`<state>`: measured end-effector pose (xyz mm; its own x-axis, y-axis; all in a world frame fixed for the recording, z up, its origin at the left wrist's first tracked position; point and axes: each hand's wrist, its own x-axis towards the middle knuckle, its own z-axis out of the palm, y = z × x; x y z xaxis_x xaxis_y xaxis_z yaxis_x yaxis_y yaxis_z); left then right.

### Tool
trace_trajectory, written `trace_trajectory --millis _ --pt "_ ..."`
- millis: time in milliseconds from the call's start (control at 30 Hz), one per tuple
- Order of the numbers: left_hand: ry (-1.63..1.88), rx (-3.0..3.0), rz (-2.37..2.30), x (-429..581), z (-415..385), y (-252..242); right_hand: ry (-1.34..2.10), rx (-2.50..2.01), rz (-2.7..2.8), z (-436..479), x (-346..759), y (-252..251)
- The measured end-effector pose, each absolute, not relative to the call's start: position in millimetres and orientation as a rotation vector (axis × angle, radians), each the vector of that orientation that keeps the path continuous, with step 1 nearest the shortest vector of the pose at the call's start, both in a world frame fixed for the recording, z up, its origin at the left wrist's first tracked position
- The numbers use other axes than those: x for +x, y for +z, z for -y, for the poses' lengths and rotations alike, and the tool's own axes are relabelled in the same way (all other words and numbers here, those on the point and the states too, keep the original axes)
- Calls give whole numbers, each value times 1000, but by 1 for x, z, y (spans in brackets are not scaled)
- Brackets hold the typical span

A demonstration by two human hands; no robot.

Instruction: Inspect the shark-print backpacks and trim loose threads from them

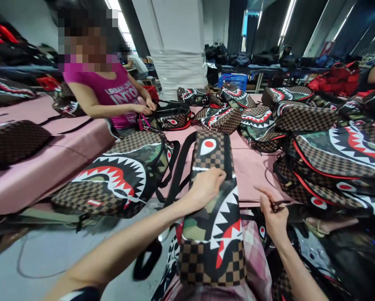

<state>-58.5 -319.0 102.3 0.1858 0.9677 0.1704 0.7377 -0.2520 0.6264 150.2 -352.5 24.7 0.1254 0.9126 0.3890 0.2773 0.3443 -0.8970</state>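
Observation:
A brown checkered backpack with camouflage patches, a shark-mouth print and a red-and-white eye lies side-up in front of me, its near end over my lap. My left hand rests on the middle of it, fingers curled and pinching at the black strip along its side. To the right of the backpack, apart from it, my right hand is raised with the index finger pointing out. Its other fingers close round a small dark tool, whose kind I cannot make out.
A pink-covered table spreads ahead. Another shark-print backpack lies left, and stacked backpacks stand right. Across the table, a person in a magenta shirt handles a bag. Behind are a wrapped pillar and a blue crate.

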Motion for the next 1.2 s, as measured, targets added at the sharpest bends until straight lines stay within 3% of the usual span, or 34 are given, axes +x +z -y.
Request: trace_trajectory --millis 133,200,367,567,800,900,967,1200 --pt "795 1889 -1275 -53 318 103 612 -1005 1987 335 129 72" --pt "758 2112 -1313 -56 314 115 552 -1066 2168 334 123 73" --pt "315 2922 -1178 -62 299 129 600 -1061 2430 346 125 68" --pt "72 3005 -1327 -56 304 101 687 -901 2421 371 112 76" --pt "298 2944 -1512 -76 317 87 799 -636 2383 382 97 68" --pt "587 2700 -1443 -91 341 101 720 -573 2483 387 101 67" --pt "672 2233 -1435 -96 371 109 630 -559 2508 393 103 67" --pt "371 804 -1030 -94 469 85 393 -486 2472 413 93 58"
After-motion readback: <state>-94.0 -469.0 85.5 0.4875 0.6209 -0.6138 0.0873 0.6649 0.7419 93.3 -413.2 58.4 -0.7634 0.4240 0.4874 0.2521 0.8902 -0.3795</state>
